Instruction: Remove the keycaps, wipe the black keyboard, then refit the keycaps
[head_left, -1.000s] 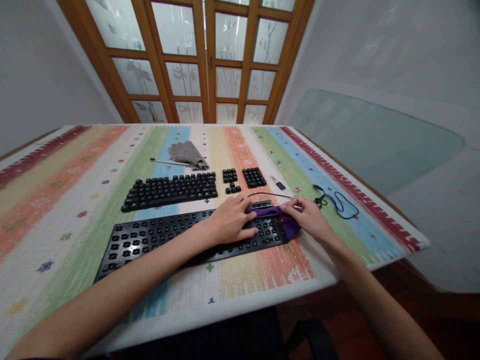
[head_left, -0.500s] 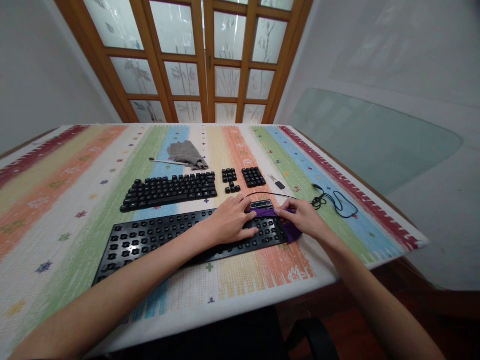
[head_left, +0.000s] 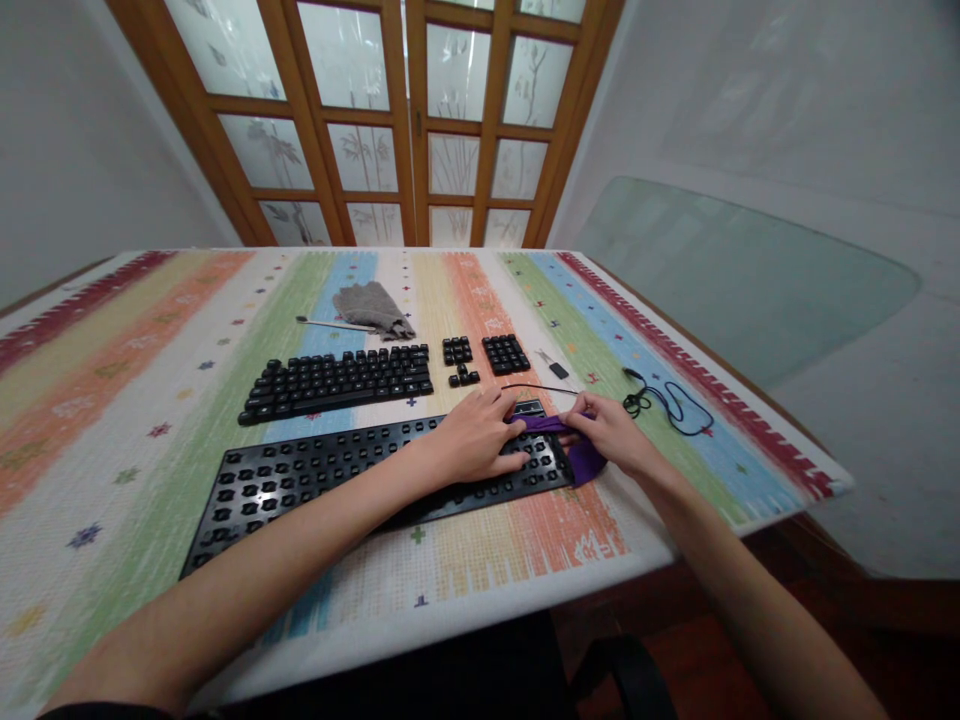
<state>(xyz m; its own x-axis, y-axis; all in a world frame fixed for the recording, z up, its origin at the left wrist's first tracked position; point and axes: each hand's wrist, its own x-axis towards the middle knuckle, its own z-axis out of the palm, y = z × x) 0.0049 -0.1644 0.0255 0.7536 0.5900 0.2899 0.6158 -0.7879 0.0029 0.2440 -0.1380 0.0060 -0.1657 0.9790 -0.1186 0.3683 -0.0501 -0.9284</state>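
Note:
A black keyboard base (head_left: 300, 468), its key switches bare of keycaps, lies near the table's front edge. My left hand (head_left: 480, 437) rests over its right half, fingertips on the left end of a purple cloth (head_left: 589, 462) and thumb held apart on the switches. My right hand (head_left: 609, 432) pinches the cloth at the base's upper right corner. The cloth is pulled into a band between both hands, and its loose part hangs over the base's right end. A panel (head_left: 529, 408) at the base's top right shows behind the cloth.
Beyond the base lie the removed black keycaps (head_left: 341, 380), a small keycap group (head_left: 457, 350) and number-pad keycaps (head_left: 506, 353). Further back are a grey cloth (head_left: 371, 305) and a thin brush (head_left: 334, 323). A small black-ended tool (head_left: 558, 370) and a coiled cable (head_left: 679, 405) lie right.
My left hand has slid slightly right along the base with its end of the cloth. My right hand still pinches the cloth, its fingers slightly shifted. The base looks still.

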